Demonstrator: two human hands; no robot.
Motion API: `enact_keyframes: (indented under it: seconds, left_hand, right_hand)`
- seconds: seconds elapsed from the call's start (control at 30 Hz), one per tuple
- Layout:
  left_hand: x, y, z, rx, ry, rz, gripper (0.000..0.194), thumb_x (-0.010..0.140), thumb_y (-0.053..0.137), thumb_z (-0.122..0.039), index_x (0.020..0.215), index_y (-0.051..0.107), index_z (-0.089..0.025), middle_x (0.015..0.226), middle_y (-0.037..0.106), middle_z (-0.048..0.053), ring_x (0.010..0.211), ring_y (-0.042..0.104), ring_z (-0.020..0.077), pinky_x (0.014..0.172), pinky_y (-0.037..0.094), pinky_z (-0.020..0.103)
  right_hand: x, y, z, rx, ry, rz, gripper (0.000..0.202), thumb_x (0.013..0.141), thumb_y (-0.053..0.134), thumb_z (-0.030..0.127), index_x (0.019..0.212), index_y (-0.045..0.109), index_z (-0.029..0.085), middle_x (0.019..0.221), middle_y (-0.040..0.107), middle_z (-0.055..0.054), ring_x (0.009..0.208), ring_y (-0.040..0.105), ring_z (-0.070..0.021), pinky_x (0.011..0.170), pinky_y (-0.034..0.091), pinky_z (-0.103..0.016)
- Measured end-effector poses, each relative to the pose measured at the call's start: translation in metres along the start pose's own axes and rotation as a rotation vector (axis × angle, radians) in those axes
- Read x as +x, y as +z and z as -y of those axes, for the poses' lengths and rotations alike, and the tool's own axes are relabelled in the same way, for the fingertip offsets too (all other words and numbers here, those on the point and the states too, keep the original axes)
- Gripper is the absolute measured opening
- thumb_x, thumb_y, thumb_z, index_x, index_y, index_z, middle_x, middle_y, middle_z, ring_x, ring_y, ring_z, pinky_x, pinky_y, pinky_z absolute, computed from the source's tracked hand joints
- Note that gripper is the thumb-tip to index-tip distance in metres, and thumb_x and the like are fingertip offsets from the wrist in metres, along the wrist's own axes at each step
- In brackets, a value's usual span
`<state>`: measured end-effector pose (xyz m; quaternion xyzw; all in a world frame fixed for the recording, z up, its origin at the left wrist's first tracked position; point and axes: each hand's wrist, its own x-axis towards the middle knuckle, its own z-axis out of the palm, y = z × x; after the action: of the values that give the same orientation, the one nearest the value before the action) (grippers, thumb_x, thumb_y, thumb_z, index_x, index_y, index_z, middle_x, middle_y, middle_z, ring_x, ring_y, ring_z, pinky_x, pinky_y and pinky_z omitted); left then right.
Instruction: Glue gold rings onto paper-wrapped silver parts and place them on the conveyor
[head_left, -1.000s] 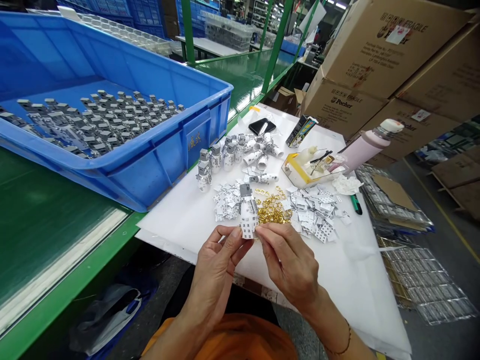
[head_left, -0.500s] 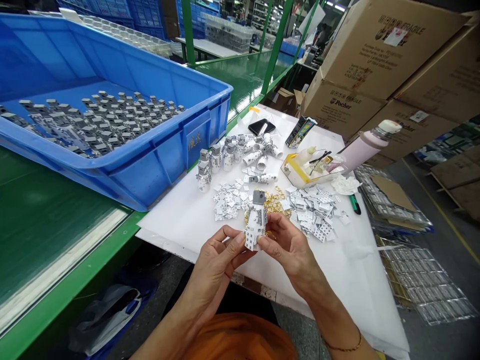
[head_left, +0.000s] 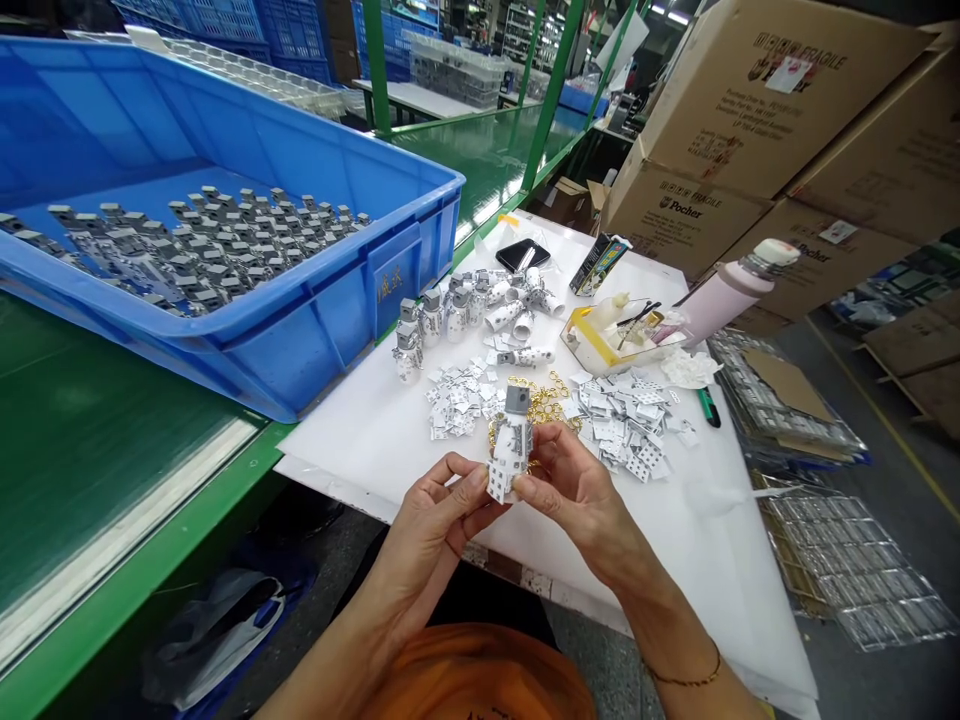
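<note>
Between both hands, over the near edge of the white table, is a small white cylindrical figure (head_left: 513, 436) with a grey block-shaped head. My left hand (head_left: 442, 510) is closed, thumb and fingers pinching a small white card with square holes (head_left: 498, 482) at the figure's lower left. My right hand (head_left: 574, 495) is closed around the figure's right side, thumb near its base. Just beyond lie gold rings (head_left: 551, 402), a pile of small white pieces (head_left: 459, 398) to the left and more white perforated cards (head_left: 630, 425) to the right.
Similar figures (head_left: 432, 318) stand and lie farther back on the table. A blue bin (head_left: 322, 335) full of them stands at left. A yellow-edged tray (head_left: 600, 345), a pink bottle (head_left: 724, 298), a phone (head_left: 523, 254) and a green cutter (head_left: 709, 408) are at the back and right, before stacked cartons (head_left: 697, 205).
Both hands stay almost in place, still holding the figure and the card. The figure has shifted very slightly.
</note>
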<state>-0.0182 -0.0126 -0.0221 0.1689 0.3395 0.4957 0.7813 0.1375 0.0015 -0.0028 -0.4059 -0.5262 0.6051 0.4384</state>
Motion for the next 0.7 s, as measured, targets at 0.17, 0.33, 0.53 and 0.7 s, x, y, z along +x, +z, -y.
enact_keyframes:
  seconds: [0.17,0.33,0.53,0.7]
  left_hand:
    - [0.0021,-0.0017,0.002,-0.007,-0.02,0.029,0.014,0.086,0.064,-0.021,0.074,0.058,-0.016,0.087,0.071,0.002,0.085,0.065,0.0113,0.091,0.053,0.031]
    - [-0.0014,-0.0003,0.0009,0.005,-0.013,0.04,0.014,0.087,0.063,-0.02,0.075,0.058,-0.015,0.084,0.07,0.001,0.082,0.064,0.0096,0.089,0.053,0.029]
    - [-0.0034,0.0043,0.0006,0.012,0.005,0.059,0.012,0.088,0.062,-0.019,0.077,0.057,-0.017,0.076,0.067,-0.003,0.076,0.061,0.0064,0.086,0.054,0.025]
    - [-0.0011,0.0024,0.0023,0.013,-0.018,0.068,0.014,0.087,0.063,-0.02,0.075,0.056,-0.016,0.076,0.066,-0.003,0.074,0.061,0.006,0.085,0.055,0.025]
  right_hand:
    - [-0.0027,-0.0024,0.0001,0.004,-0.018,0.02,0.025,0.086,0.066,0.029,0.104,0.051,0.022,0.102,0.059,-0.004,0.093,0.056,-0.0163,0.085,0.046,-0.031]
    - [-0.0046,-0.0032,0.0003,-0.002,0.003,0.03,0.025,0.088,0.065,0.03,0.107,0.05,0.023,0.106,0.059,-0.005,0.098,0.055,-0.0179,0.089,0.044,-0.033]
    - [-0.0062,-0.0032,-0.0016,0.071,0.011,0.0,0.029,0.085,0.069,0.029,0.106,0.05,0.024,0.106,0.06,-0.003,0.097,0.056,-0.0169,0.089,0.043,-0.032]
    - [-0.007,-0.0048,-0.0003,0.129,0.011,0.026,0.027,0.084,0.07,0.024,0.101,0.049,0.025,0.103,0.06,0.0,0.096,0.056,-0.0146,0.087,0.043,-0.03]
